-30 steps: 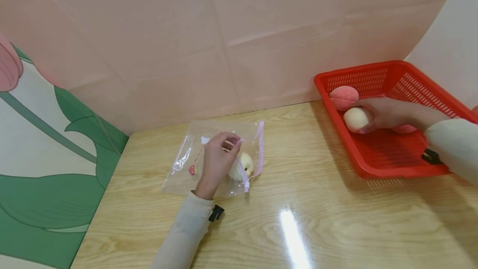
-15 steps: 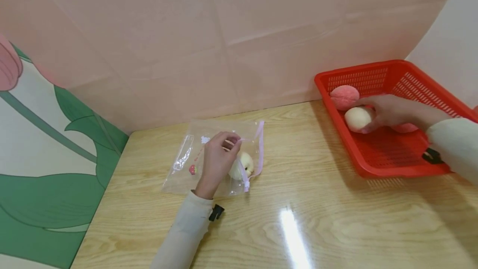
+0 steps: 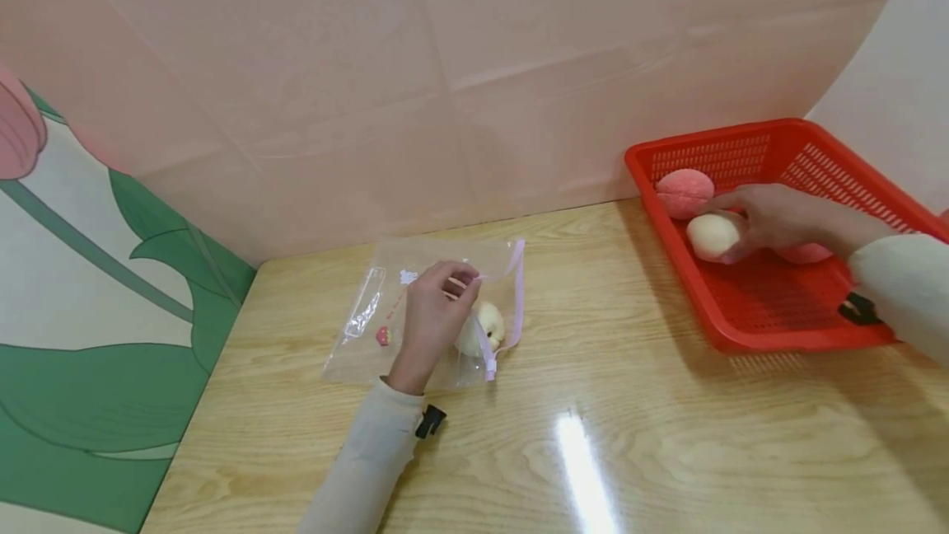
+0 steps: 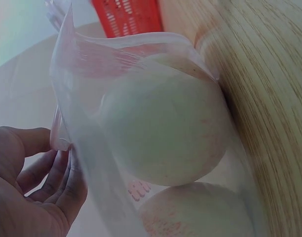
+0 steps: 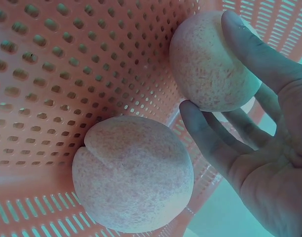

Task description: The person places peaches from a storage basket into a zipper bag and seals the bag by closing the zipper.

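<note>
My left hand pinches the upper edge of a clear zip bag with a pink zip strip. The bag lies on the table, its mouth facing right and lifted apart. Inside, the left wrist view shows one pale peach near the mouth and a second peach deeper in. Over at the red basket, my right hand grips a cream peach, thumb on one side and fingers on the other. A pink peach sits beside it in the back left corner.
Another pink peach lies in the basket, partly hidden beneath the right forearm. The basket's raised rim stands between its peaches and the bag. A pink cloth-like backdrop rises behind the wooden table.
The right hand and its peach have shifted very slightly to the right inside the basket. The left hand and the bag have kept their place.
</note>
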Demonstrator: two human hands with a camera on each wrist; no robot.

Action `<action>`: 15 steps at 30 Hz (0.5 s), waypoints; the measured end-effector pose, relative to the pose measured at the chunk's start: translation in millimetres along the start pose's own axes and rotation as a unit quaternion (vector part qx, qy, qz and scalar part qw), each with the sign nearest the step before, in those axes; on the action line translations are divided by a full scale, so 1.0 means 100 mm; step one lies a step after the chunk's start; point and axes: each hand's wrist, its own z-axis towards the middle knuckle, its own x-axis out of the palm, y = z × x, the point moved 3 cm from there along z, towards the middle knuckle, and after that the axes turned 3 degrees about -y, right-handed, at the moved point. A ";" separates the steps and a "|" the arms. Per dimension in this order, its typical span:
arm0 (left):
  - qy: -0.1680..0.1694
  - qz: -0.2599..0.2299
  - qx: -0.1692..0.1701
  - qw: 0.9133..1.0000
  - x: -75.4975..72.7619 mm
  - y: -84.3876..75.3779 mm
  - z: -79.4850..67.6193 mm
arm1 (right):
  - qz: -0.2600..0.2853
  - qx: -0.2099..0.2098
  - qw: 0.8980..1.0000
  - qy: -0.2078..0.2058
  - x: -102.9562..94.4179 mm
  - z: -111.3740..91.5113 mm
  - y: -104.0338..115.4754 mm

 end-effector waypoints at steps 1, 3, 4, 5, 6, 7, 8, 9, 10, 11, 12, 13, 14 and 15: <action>0.001 0.000 -0.001 1.000 0.00 0.00 0.00 | -0.004 -0.004 1.000 -0.002 0.00 0.00 0.00; 0.001 0.000 0.000 1.000 0.00 0.00 0.00 | -0.010 -0.009 1.000 -0.004 -0.01 0.00 0.00; 0.001 -0.001 0.001 1.000 0.00 0.00 0.00 | -0.011 -0.010 1.000 -0.003 -0.01 0.00 0.00; 0.001 -0.002 0.003 1.000 0.00 0.00 0.00 | -0.013 -0.012 1.000 -0.003 -0.01 0.00 0.00; 0.001 -0.004 0.006 1.000 0.00 0.00 0.00 | -0.016 -0.013 1.000 -0.003 -0.01 0.00 0.00; 0.001 -0.005 0.007 1.000 0.00 0.00 0.00 | -0.018 -0.015 1.000 -0.002 -0.02 0.00 -0.01; 0.001 -0.007 0.010 1.000 0.01 0.00 0.00 | -0.020 -0.015 1.000 -0.002 -0.02 0.00 -0.01; 0.001 -0.008 0.013 1.000 0.01 0.00 0.00 | -0.021 -0.016 1.000 -0.002 -0.02 0.00 -0.01; 0.001 -0.007 0.013 1.000 0.01 0.00 0.01 | -0.019 -0.016 1.000 -0.003 -0.02 0.00 -0.02; 0.000 -0.007 0.014 1.000 0.01 0.00 0.00 | -0.021 -0.017 1.000 -0.004 -0.02 0.01 -0.02; 0.000 -0.006 0.015 1.000 0.01 0.01 0.00 | -0.020 -0.016 1.000 -0.004 -0.02 0.01 -0.03; 0.000 -0.005 0.015 1.000 0.01 0.01 0.00 | -0.018 -0.014 1.000 -0.005 -0.02 0.01 -0.03; 0.000 -0.003 0.015 1.000 0.01 0.01 0.00 | -0.020 -0.014 1.000 -0.007 -0.03 0.01 -0.04; 0.000 -0.002 0.014 1.000 0.01 0.01 0.00 | -0.018 -0.011 1.000 -0.008 -0.03 0.00 -0.05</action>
